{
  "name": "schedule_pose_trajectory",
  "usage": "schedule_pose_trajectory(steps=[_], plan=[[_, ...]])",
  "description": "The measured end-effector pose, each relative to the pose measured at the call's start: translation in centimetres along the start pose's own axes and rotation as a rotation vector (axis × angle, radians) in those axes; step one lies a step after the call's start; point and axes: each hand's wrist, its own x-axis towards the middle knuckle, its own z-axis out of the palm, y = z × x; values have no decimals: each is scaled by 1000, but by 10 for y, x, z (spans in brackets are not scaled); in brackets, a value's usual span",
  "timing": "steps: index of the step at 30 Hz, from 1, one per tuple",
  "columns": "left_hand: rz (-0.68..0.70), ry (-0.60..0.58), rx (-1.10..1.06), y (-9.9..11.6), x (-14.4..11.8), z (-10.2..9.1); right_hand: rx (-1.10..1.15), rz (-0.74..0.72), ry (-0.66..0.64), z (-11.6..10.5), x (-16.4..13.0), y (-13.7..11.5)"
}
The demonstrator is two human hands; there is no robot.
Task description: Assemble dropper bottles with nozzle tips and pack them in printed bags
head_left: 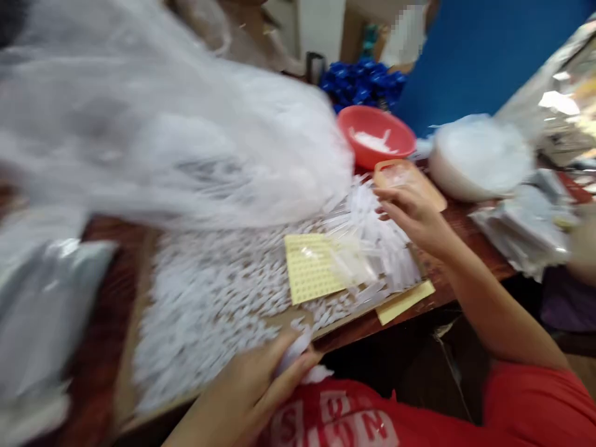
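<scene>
The left hand (254, 388) pinches a few small white pieces (298, 354) at the near edge of the cardboard sheet (139, 323); best held lightly. The right hand (410, 214), fingers loosely curled around nothing, touches clear sleeves (372, 248) by the yellow sheet (310, 267).

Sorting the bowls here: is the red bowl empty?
No, the red bowl holds some white bits on its bottom.

Small white plastic pieces (218, 304) are lying heaped across the near board. You're pinching a few (298, 351) at its near edge.
</scene>
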Motion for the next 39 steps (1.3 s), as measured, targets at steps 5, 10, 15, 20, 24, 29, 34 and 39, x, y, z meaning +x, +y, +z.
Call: schedule_pose_trajectory(steps=[5,10,15,20,24,29,34,39], plan=[[-146,-136,-35,26,12,-21,115,-231,-208,27,-46,-50],[-157,-148,-57,30,8,-29,180,-311,-423,44,-63,-62],[-145,-161,7,31,5,-31,177,-362,-507,48,-65,-67],[-118,-144,36,30,4,-32,165,-418,-481,49,-66,-75],[-88,-168,11,30,5,-33,217,-445,-477,54,-68,-79],[-28,-185,9,32,4,-31,219,-520,-429,64,-70,-86],[-3,-160,92,32,4,-22,124,-571,-349,69,-75,-89],[47,-157,117,32,4,-15,43,-559,-378,67,-77,-80]])
